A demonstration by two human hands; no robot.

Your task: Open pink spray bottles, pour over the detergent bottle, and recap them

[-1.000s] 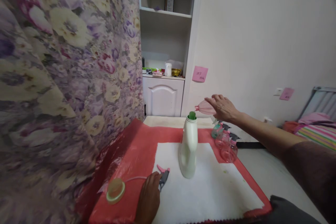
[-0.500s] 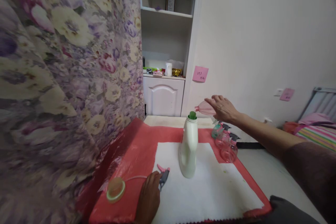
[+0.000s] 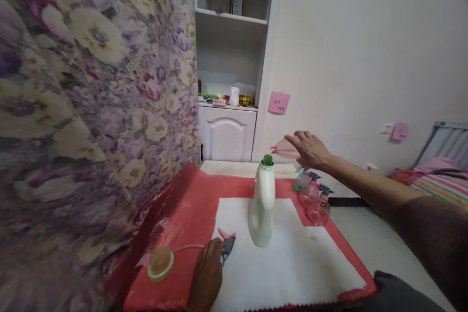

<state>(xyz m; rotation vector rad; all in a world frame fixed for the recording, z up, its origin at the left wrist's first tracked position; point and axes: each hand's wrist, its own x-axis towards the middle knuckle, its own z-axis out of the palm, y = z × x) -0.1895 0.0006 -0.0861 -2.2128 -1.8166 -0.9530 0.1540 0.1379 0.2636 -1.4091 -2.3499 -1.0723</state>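
Note:
My right hand point(image 3: 310, 149) grips a small pink bottle point(image 3: 284, 149), tipped on its side with its neck just above the green mouth of a tall white jug point(image 3: 263, 204). The jug stands upright on a white cloth point(image 3: 292, 263). My left hand point(image 3: 206, 278) rests at the cloth's near left edge, closed on a pink and grey spray head point(image 3: 227, 244) whose thin tube trails left. A round cap with a green rim point(image 3: 160, 264) lies on the red cover to the left of that hand.
Several small pink and teal spray bottles point(image 3: 314, 197) stand at the red cover's point(image 3: 193, 204) right edge. A flowered curtain point(image 3: 91, 107) hangs close on the left. A white cupboard with shelves point(image 3: 227, 131) stands behind. A bed with striped bedding point(image 3: 442, 180) lies far right.

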